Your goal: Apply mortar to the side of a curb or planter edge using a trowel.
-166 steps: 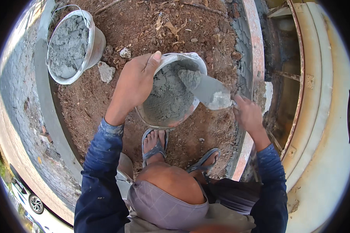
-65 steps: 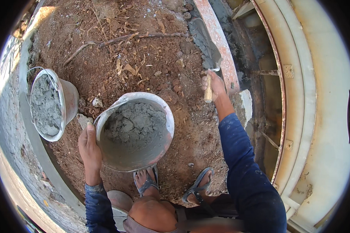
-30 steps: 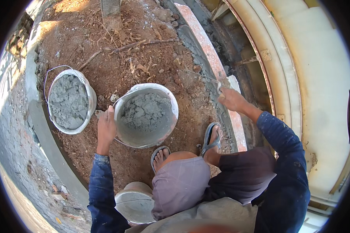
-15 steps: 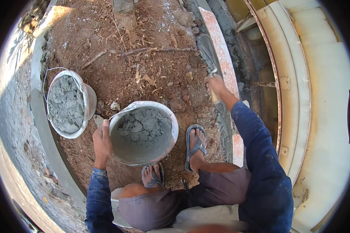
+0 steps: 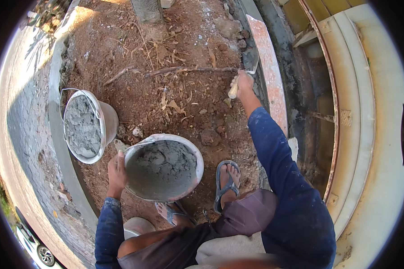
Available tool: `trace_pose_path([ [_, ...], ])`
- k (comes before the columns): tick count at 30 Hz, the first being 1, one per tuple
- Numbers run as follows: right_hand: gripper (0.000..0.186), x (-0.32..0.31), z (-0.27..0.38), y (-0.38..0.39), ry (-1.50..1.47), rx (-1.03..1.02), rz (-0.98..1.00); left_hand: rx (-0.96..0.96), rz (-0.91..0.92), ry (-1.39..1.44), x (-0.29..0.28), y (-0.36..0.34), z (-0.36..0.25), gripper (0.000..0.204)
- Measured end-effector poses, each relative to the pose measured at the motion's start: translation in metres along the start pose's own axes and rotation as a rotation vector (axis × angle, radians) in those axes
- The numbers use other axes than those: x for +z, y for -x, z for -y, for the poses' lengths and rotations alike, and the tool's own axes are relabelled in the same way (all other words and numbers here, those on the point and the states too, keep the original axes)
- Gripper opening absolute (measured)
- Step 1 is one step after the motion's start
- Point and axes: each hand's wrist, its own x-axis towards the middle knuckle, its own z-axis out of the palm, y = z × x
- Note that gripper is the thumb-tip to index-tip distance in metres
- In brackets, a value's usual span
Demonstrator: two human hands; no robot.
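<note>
My right hand is closed around the pale wooden handle of a trowel. Its metal blade, partly hard to make out, lies over a grey mortar strip along the inner side of a whitish-red board. On the near left, my left hand grips the left rim of a mortar bucket, thumb on top; its fingers are partly hidden. The bucket tilts toward me, wet grey mortar heaped against its far side. A second bucket, full of mortar, stands farther left with its wire handle up.
A long stick lies across the reddish soil, with a trunk or post beyond. A curved concrete curb borders the left. On the right run a dark trench and a stained pale wall. Another pale container is beside my left leg.
My right hand has moved forward along the board with the trowel, the arm stretching out. My left hand still holds the bucket rim. My legs have shifted, and the view has moved slightly.
</note>
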Motion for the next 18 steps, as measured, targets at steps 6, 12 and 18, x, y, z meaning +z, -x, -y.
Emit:
trace_pose_path([
  [6,0.014,-0.022,-0.016,0.043,-0.055,0.018,0.017,-0.008,0.016,0.073,-0.005,-0.005,0.034,0.054],
  [12,0.013,-0.058,-0.027,0.075,-0.131,0.046,0.097,-0.03,0.094,-0.014,-0.01,-0.006,0.022,0.052],
  [18,0.012,-0.088,-0.046,0.14,-0.064,0.054,0.049,0.05,-0.032,0.152,0.0,-0.001,0.015,0.053],
])
